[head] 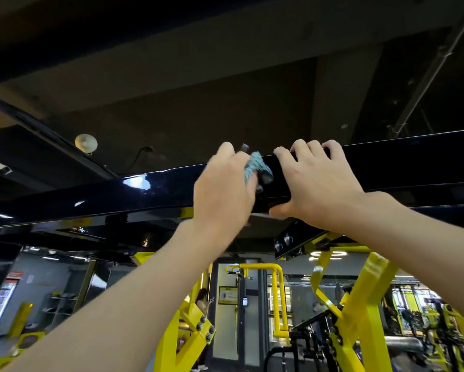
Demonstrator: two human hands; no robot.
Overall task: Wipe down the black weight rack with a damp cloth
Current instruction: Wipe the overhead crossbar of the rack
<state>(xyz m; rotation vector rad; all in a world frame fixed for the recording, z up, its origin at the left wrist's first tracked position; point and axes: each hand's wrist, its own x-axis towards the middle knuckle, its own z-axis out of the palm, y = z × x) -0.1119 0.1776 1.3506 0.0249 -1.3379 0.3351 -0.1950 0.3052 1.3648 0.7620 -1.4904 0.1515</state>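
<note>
Rack beam (91,202): running overhead, glossy black, awaiting wiping.
Right hand (316,183): curling fingers over the beam, thumb beneath, likely steadying the person's reach.
Left hand (223,189): pinching the cloth against the beam's face.
Cloth (257,167): bunching blue-grey between both hands.

Dim up top, the ceiling (172,76) nearly black. Glare spots gleam on the glossy beam (137,182). Brighter down below, with the yellow frames (365,285) well lit. Now the left hand (223,194) looks slightly smeared, perhaps motion blur. Lines bow toward the edges, and the lower corners go soft.
</note>
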